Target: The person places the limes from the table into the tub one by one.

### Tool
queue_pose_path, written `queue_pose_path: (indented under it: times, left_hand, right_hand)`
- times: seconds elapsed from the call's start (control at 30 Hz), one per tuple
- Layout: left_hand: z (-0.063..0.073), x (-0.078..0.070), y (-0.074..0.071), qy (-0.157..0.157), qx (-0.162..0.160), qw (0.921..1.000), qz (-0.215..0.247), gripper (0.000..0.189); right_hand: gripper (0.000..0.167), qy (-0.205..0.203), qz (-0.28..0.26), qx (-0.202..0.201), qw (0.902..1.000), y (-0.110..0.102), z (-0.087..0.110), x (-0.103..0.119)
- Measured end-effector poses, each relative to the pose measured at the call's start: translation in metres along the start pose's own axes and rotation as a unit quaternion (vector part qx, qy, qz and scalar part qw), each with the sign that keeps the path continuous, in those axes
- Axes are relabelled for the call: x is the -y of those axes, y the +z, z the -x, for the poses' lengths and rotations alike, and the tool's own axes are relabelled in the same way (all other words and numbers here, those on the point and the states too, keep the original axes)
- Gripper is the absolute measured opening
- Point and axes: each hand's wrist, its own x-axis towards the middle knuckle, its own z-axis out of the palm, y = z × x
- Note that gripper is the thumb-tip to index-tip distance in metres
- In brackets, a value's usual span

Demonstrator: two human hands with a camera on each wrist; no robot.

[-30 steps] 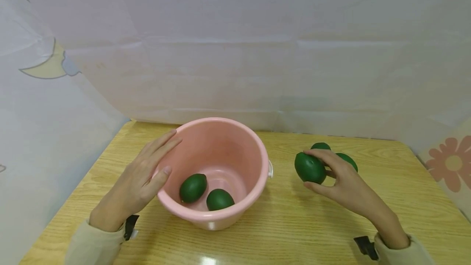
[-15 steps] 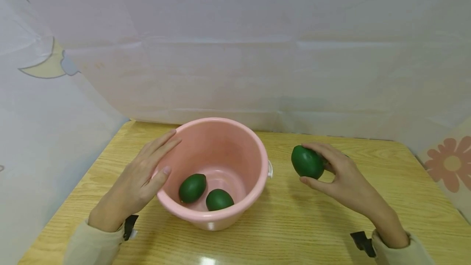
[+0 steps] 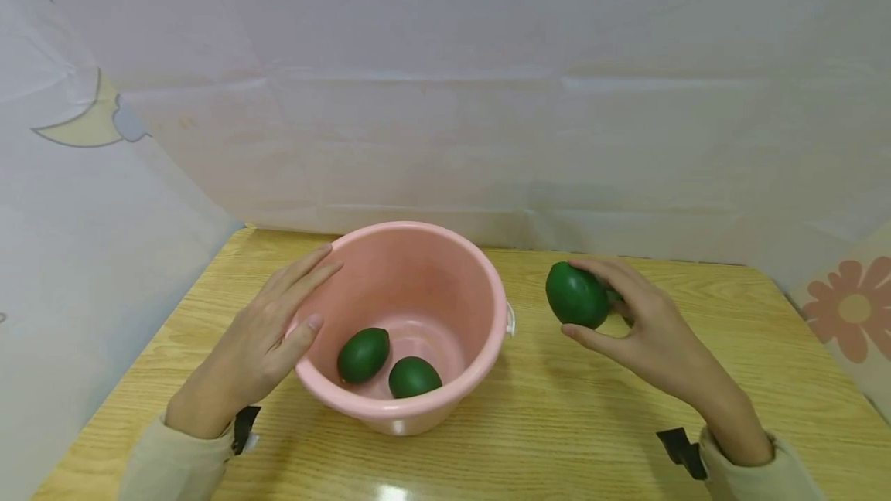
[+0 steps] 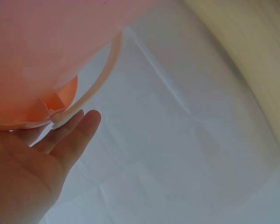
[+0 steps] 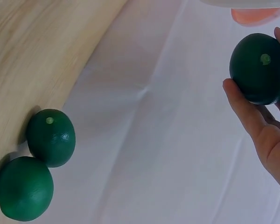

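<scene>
A pink bucket point(image 3: 435, 277) stands on the table, and two dark green avocados, one on the left point(image 3: 364, 356) and one on the right point(image 3: 414, 377), lie at its bottom. With its fingers extended, my left hand point(image 3: 254, 346) rests against the bucket's left rim. In the left wrist view the fingertips touch the bucket near the white handle point(image 4: 95, 86). Right of the bucket, my right hand point(image 3: 650, 331) pinches another avocado point(image 3: 576, 296) between thumb and fingers, raised above the table. Its pale stem mark shows in the right wrist view.
Two more avocados, an upper one point(image 5: 51, 137) and a lower one point(image 5: 25, 188), sit side by side on the table; the right hand mostly hides them in the head view. A pale cloth wall point(image 3: 418, 145) rises behind the wooden table point(image 3: 529, 424).
My right hand has lifted the avocado and shifted slightly left, away from the two others on the table. The left hand and the bucket have stayed in place.
</scene>
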Motion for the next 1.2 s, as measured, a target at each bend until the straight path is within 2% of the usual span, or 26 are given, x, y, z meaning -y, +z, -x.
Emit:
queue_pose_path:
  times: [0.27,0.73,1.2]
  left_hand:
    - [0.001,0.000,0.000,-0.001,-0.002,1.0000,-0.006,0.057]
    - [0.001,0.001,0.000,0.005,-0.007,1.0000,-0.003,0.058]
    - [0.000,0.001,0.000,0.002,-0.002,1.0000,0.003,0.058]
  right_hand:
    - [0.078,-0.002,0.014,-0.008,0.9999,0.001,-0.009,0.011]
    - [0.082,-0.052,-0.009,-0.042,0.9977,0.002,-0.025,0.033]
    - [0.080,-0.092,-0.044,-0.033,0.9942,0.009,-0.042,0.054]
